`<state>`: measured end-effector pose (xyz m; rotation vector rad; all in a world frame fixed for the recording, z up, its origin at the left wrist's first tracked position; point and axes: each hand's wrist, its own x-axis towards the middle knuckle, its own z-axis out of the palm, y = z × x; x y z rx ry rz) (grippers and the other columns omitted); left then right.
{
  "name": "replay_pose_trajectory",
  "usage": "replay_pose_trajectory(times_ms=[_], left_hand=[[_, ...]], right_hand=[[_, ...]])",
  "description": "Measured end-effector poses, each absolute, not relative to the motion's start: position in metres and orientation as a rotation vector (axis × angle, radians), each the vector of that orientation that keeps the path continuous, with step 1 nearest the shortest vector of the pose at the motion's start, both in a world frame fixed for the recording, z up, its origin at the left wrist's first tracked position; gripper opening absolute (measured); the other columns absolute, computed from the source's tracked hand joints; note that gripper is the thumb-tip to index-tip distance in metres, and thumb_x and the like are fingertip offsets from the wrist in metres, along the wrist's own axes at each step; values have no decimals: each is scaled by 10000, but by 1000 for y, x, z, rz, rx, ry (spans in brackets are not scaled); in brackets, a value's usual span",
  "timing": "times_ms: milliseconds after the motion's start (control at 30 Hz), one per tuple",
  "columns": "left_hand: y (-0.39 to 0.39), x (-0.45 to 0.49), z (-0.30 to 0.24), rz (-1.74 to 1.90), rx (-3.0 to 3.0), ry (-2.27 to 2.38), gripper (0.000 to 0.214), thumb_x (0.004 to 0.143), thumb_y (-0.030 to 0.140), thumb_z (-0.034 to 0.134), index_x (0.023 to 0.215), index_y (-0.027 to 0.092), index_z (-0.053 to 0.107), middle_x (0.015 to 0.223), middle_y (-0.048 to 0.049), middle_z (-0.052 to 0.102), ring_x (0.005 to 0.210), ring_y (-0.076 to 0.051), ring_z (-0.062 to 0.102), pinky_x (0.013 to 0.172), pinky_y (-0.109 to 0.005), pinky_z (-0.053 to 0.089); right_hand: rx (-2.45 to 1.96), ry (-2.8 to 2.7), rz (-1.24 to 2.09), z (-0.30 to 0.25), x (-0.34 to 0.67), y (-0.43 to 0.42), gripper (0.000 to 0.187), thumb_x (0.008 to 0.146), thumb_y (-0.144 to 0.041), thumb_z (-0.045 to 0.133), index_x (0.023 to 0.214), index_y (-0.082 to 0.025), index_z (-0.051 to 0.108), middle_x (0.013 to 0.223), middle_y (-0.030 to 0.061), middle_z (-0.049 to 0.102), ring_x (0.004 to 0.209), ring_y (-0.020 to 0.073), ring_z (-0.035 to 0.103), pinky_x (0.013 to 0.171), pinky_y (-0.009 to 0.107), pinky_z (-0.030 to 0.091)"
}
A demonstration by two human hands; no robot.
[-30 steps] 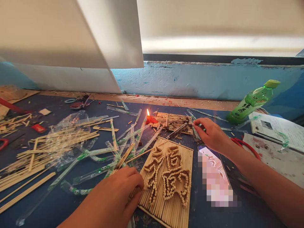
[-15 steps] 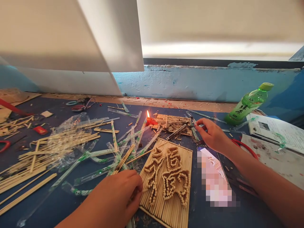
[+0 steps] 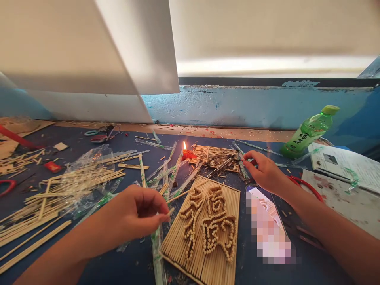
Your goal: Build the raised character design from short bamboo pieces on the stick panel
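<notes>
And the left hand (image 3: pixel 142 210) pinches a short stick (image 3: pixel 170 212) between thumb and fingertips, at the board's (image 3: pixel 198 238) left side! Light, stiff, snappable by the look of it: best held near one end. The board lies flat, its raised stubs (image 3: pixel 216 218) probably fragile; take its bare edges. Right hand (image 3: pixel 261 168), fingers bunched beside the small panel (image 3: pixel 218 155); pinching anything? Can't tell.
</notes>
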<state>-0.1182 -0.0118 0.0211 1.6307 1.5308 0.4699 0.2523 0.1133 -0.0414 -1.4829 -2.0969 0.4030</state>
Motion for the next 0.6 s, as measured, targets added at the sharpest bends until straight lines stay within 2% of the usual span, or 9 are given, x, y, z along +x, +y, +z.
replay_pose_trajectory(times_ms=[100, 233, 467, 600], left_hand=[[9, -108, 23, 610, 1335, 1400, 126, 720, 314, 822, 702, 219, 741, 544, 44, 557, 476, -84, 407, 449, -197, 307], [35, -92, 19, 756, 1239, 1330, 157, 762, 347, 783, 696, 219, 721, 469, 78, 424, 440, -79, 293, 435, -210, 226], [54, -75, -8, 789, 1268, 1364, 155, 770, 356, 715, 752, 205, 684, 599, 34, 585, 451, -81, 337, 456, -228, 261], [52, -73, -15, 804, 1295, 1423, 154, 725, 341, 725, 733, 194, 679, 743, -18, 705, 537, -108, 480, 499, -229, 341]], right_hand=[[-1476, -2098, 421, -41, 251, 112, 169, 976, -371, 497, 959, -231, 591, 798, 26, 669, 643, 194, 579, 624, 320, 426], [-1452, -2121, 461, -41, 250, 111, 150, 986, -363, 491, 943, -243, 570, 805, 19, 667, 702, 204, 601, 665, 325, 442], [-1471, -2144, 514, -41, 250, 109, 159, 1014, -373, 466, 967, -246, 550, 782, 3, 656, 687, 196, 593, 640, 317, 416], [-1463, -2200, 534, -29, 239, 103, 206, 1046, -395, 410, 968, -251, 535, 666, -38, 571, 580, 169, 513, 563, 294, 352]])
